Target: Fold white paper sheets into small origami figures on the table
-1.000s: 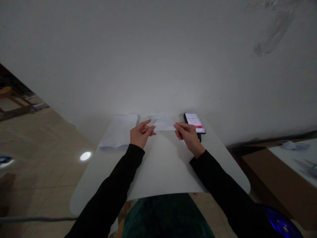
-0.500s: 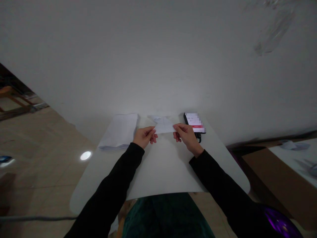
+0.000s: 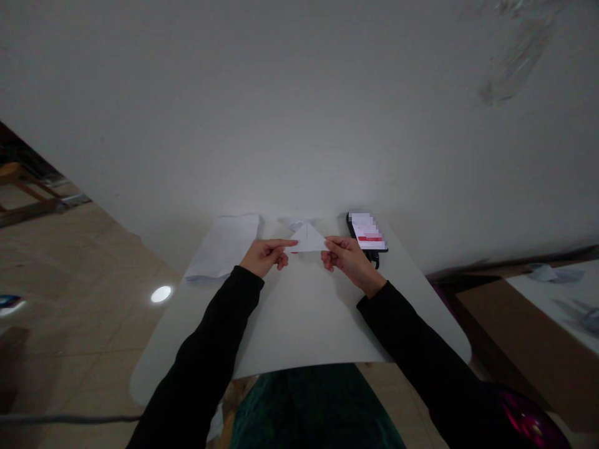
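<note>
A small white sheet of folded paper [image 3: 309, 240], triangular with a crease down its middle, is held just above the white table [image 3: 309, 324]. My right hand [image 3: 346, 259] pinches its right corner between thumb and fingers. At the left corner, my left hand [image 3: 266, 255] has its index finger stretched across the paper, the other fingers curled below. A fingertip seems to show under the paper's lower edge. Just behind lies another white folded piece [image 3: 297, 222], partly covered by the held one.
A stack of white paper [image 3: 224, 246] lies on the table's left side. To the right is a phone [image 3: 369, 234] with a lit screen and a dark object under its near end. The wall [image 3: 299, 125] rises behind the table. A brown box [image 3: 524, 349] stands at far right.
My left hand has shifted slightly left and changed from a thumb-and-finger pinch to a straight index finger on the paper. The paper now shows its triangular shape more plainly.
</note>
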The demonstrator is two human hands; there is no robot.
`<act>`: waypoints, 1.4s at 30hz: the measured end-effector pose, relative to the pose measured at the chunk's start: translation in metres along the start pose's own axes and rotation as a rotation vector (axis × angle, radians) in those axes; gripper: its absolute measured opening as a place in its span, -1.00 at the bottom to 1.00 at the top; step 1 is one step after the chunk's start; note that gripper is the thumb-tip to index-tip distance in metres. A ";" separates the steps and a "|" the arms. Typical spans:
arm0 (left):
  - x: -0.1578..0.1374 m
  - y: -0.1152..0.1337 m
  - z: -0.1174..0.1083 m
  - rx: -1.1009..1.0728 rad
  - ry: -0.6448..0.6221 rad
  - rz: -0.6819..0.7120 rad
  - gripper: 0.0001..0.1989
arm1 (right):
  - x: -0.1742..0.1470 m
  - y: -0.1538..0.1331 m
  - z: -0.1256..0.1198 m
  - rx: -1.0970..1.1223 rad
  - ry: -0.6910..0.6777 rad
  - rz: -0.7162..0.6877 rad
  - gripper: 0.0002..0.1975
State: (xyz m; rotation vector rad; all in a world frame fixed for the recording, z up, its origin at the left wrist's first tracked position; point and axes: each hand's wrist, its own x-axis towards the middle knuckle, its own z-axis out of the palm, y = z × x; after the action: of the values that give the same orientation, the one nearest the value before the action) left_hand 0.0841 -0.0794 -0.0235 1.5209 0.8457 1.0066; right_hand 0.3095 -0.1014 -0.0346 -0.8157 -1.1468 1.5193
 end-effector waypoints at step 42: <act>-0.001 -0.023 0.047 -0.403 0.085 0.014 -0.49 | -0.011 0.018 0.030 -0.344 0.026 -0.204 -0.68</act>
State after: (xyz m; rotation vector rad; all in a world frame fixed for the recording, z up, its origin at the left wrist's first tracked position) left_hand 0.1271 -0.0940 -0.0491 1.1491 0.6427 1.1789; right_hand 0.2787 -0.1206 -0.0427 -0.9120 -1.4494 1.1568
